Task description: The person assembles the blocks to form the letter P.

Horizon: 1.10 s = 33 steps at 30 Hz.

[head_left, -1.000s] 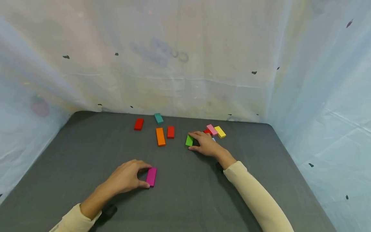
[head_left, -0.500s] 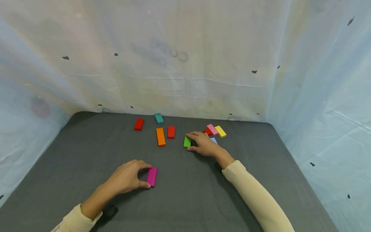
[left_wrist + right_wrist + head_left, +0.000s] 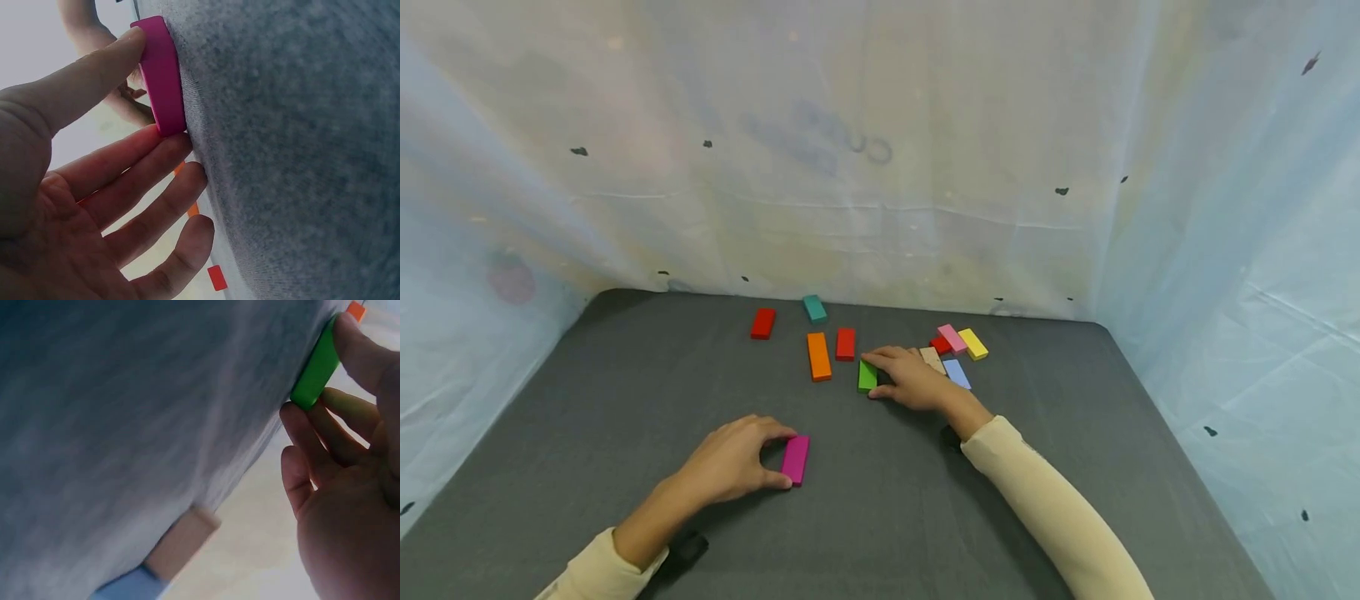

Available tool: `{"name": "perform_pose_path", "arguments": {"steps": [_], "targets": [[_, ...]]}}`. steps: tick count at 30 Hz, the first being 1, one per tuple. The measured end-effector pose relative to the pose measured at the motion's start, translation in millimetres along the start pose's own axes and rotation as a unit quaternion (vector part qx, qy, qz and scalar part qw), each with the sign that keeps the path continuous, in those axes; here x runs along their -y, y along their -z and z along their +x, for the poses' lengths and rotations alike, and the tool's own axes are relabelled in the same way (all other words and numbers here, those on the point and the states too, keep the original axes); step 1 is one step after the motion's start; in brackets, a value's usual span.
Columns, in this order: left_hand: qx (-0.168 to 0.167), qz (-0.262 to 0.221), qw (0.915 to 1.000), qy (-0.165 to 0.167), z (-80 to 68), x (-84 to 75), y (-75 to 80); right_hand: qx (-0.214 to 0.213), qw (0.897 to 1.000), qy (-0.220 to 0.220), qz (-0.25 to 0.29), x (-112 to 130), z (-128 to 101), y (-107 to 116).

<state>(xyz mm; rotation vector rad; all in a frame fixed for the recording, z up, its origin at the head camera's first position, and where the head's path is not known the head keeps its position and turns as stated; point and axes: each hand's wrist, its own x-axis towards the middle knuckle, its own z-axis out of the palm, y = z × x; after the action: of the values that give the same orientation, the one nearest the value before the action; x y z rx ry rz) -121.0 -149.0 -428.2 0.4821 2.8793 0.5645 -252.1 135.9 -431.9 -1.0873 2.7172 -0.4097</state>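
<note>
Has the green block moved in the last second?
Yes. The green block, held by the right hand, slid left and nearer, away from the pink block, uncovering a tan block.

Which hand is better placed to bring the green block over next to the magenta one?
Probably the right hand: its fingers already pinch the green block, while the left hand pinches the magenta block.

An orange block (image 3: 818, 356), two red blocks (image 3: 763, 323) and a teal block (image 3: 814, 308) lie on grey cloth (image 3: 625, 400).

Left hand (image 3: 730, 462) pinches magenta block (image 3: 794, 459); right hand (image 3: 910, 379) grips green block (image 3: 867, 376).
</note>
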Motion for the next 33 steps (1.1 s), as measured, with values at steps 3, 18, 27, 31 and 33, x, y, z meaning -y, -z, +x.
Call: {"name": "perform_pose_path", "arguments": {"steps": [3,18,27,31,33], "targets": [[-0.001,0.0,1.0,0.001,-0.6,-0.5,0.6,0.008,1.0,0.006,-0.003,7,5,-1],[-0.005,0.009,0.9999,0.002,-1.5,-1.7,-0.7,0.038,0.999,0.019,-0.03,36,26,-8],[-0.005,0.012,0.9999,-0.001,-0.8,-2.1,0.1,0.042,0.997,0.03,-0.048,45,34,-9],[-0.001,0.014,0.9999,-0.001,-1.0,-2.4,0.1,0.044,0.997,0.033,-0.05,48,38,-9],[-0.001,0.016,0.9999,-0.002,-0.7,-2.6,0.2,0.043,0.997,0.033,-0.052,50,40,-9]]}}
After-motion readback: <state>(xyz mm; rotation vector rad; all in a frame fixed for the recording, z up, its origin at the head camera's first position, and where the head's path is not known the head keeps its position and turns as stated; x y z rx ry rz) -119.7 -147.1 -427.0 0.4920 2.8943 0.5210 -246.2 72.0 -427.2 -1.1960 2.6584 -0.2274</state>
